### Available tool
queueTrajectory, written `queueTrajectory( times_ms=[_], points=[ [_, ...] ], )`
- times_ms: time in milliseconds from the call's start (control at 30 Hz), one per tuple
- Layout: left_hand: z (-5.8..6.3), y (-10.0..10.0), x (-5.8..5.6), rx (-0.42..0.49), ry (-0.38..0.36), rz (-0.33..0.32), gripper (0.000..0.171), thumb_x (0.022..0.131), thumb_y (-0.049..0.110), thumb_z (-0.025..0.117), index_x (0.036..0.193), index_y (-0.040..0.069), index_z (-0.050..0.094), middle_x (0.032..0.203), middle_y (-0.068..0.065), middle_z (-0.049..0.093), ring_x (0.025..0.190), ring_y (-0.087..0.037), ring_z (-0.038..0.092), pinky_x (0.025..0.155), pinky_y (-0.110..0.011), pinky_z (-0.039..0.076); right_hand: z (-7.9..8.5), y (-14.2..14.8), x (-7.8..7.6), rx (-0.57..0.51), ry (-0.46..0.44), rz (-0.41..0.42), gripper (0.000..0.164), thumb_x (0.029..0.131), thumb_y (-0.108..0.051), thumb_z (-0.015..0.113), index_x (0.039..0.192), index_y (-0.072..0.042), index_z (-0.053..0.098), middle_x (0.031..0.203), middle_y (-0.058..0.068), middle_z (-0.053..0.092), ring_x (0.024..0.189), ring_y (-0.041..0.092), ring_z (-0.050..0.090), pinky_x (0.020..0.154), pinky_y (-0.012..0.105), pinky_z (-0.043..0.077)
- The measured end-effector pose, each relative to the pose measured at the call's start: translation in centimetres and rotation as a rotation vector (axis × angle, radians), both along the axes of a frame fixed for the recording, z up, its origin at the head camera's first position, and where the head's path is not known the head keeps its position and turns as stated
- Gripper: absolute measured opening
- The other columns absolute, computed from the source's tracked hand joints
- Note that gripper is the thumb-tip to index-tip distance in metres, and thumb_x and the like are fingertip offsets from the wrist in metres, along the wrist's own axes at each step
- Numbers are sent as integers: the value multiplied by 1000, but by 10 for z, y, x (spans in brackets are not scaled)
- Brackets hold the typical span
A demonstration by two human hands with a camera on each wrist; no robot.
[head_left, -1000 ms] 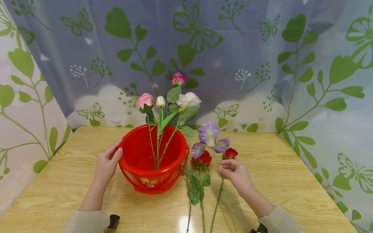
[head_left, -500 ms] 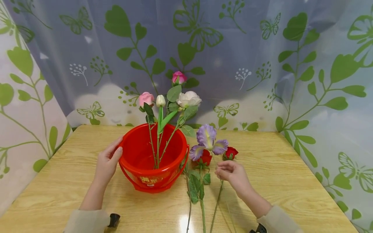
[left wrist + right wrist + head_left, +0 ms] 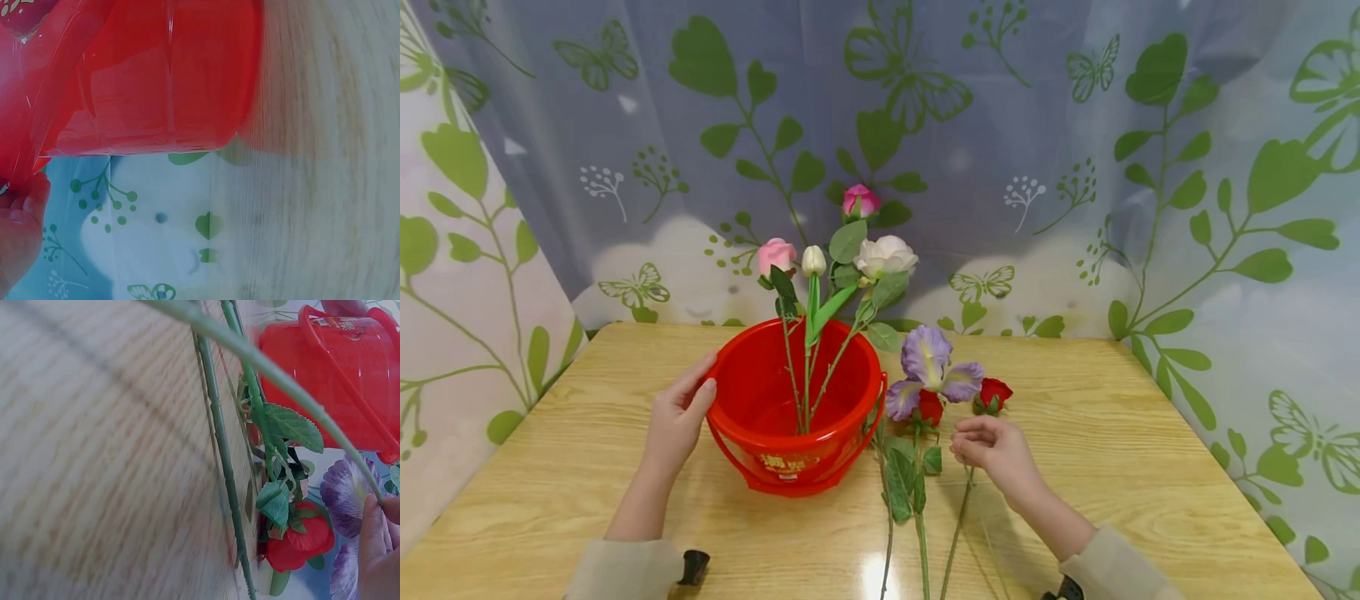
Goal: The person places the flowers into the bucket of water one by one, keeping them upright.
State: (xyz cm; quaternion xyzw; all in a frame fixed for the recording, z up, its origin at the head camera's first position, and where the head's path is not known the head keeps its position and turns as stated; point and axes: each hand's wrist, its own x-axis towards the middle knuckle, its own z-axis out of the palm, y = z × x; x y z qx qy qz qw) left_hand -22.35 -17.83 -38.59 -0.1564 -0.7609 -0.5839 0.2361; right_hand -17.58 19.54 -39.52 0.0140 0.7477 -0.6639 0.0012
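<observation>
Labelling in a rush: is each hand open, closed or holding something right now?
Left hand: holding the bucket.
Right hand: holding the purple iris, pinched by its stem.

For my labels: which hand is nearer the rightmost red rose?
Right. The right hand is just in front of the red rose; the left hand is across the bucket from it.

round red plastic bucket (image 3: pixel 831 458) on wood-grain counter (image 3: pixel 1112 467); in it, long-stemmed white tulip (image 3: pixel 813 262) between pale-pink rose (image 3: pixel 777 257) left, white ruffled bloom (image 3: pixel 886 257) right. purple iris (image 3: pixel 927 354) right of bucket, before one red rose (image 3: pixel 932 408). leaf-printed backdrop (image 3: pixel 1037 83) behind counter.
</observation>
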Motion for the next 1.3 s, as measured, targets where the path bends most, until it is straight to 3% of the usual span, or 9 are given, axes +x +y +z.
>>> queueTrajectory(
  times_ms=[300,467,900,1167,1300],
  points=[
    [-2,-1,-1,-3,-6,3,34,90,5,48,121,-10,48,121,-26,47,102,7,46,79,-10,41,9,-6,-3,2,12,20,23,81,6,56,103,13,53,87,17,58,82,28,59,72,33,51],
    [-3,-1,-2,-4,-8,-3,34,90,5,48,121,-9,48,121,-27,46,102,8,46,79,-10,41,24,-8,-6,0,54,30,24,82,8,55,104,14,52,85,12,59,79,22,60,72,33,51],
    [-2,0,0,2,3,-2,33,90,3,48,121,-10,48,121,-28,46,103,7,46,79,-10,41,74,-16,-13,-38,160,17,27,83,2,58,106,13,51,84,5,59,77,12,60,72,29,51],
    [-2,0,-1,5,11,3,33,90,2,48,120,-10,49,121,-26,47,103,7,46,80,-10,41,113,-24,-16,-174,293,5,19,82,5,57,100,4,55,82,2,61,75,14,61,72,30,51],
    [-4,-1,-2,5,11,7,33,90,3,48,120,-10,49,122,-17,50,104,6,46,80,-10,41,134,-29,-18,-257,351,-11,19,82,6,56,101,5,54,81,2,61,76,16,61,73,30,51]
  ],
)
